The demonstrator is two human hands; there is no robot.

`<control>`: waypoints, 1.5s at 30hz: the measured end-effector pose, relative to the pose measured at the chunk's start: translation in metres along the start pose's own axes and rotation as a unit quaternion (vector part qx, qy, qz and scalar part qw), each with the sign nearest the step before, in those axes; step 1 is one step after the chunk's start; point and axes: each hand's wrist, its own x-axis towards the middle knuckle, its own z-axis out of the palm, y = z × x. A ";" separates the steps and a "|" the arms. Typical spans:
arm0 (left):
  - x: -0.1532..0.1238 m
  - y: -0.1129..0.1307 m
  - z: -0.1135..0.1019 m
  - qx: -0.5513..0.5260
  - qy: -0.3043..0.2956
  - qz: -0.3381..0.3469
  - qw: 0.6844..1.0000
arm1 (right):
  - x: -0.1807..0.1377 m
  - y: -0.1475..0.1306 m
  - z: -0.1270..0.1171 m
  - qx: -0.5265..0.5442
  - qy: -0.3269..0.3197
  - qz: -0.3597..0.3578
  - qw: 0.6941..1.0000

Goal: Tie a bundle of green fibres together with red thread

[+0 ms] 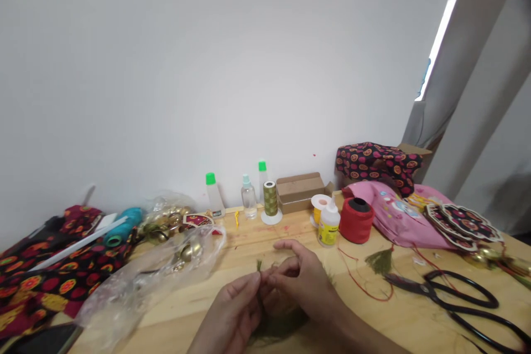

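Note:
My left hand [234,307] pinches an olive-green thread tassel [280,327] between thumb and fingers. A short tuft of it sticks up above the thumb, and its loose strands hang below the hands, close over the table. My right hand [305,279] comes in from the right, thumb and index finger closed against the left fingertips at the tassel's neck. Whatever is in that pinch is too small and covered to make out. To the right lie another olive tassel [379,261], a red cord [360,287] and black-handled scissors [431,290].
A glue bottle [328,227], a red thread spool [357,221] and an olive thread cone [270,202] stand behind my hands. A clear plastic bag [124,293] with brass bells [191,251] and patterned fabric [25,276] lie left. A pink bag [394,215] lies right.

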 end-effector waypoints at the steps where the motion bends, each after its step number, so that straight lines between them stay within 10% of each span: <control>1: 0.000 -0.001 0.000 0.021 -0.003 0.004 1.000 | 0.000 0.001 -0.001 -0.026 -0.001 -0.008 1.000; 13: 0.006 -0.006 -0.003 0.149 0.039 0.073 0.985 | -0.007 -0.001 -0.003 -0.190 -0.047 -0.074 0.978; 33: -0.001 0.005 -0.001 -0.021 0.070 0.105 0.992 | -0.003 -0.005 -0.001 0.032 -0.082 0.020 0.996; 45: -0.006 0.001 0.015 0.068 0.057 0.028 0.996 | -0.006 -0.018 -0.005 0.118 -0.100 0.027 0.988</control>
